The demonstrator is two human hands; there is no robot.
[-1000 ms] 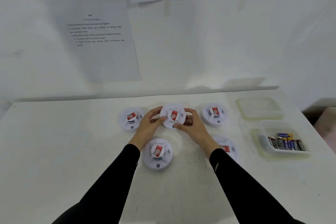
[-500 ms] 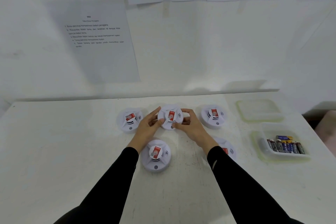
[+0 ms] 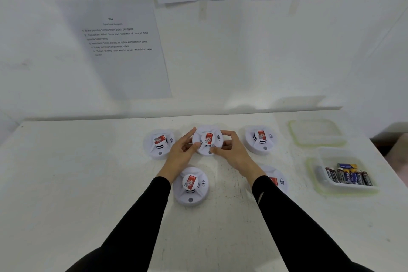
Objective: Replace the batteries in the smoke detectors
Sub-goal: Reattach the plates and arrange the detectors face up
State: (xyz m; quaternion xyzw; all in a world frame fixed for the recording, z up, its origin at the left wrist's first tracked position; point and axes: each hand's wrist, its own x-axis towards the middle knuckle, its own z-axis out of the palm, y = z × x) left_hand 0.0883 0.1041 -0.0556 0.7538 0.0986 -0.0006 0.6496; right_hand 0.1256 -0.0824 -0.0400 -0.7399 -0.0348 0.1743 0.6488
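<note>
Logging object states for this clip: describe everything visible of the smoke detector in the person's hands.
The middle smoke detector is a round white plastic disc with a raised centre bearing a red sticker, dark vent slots and a small grey button near its front edge. It sits face-up in the back row, gripped at its rim by the left hand and right hand.

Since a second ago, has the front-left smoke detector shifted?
No. The front-left detector keeps the same offset from the back-left detector; the left hand and right hand grip the middle detector.

head view, seemingly downward over table (image 3: pixel 66 183)
</note>
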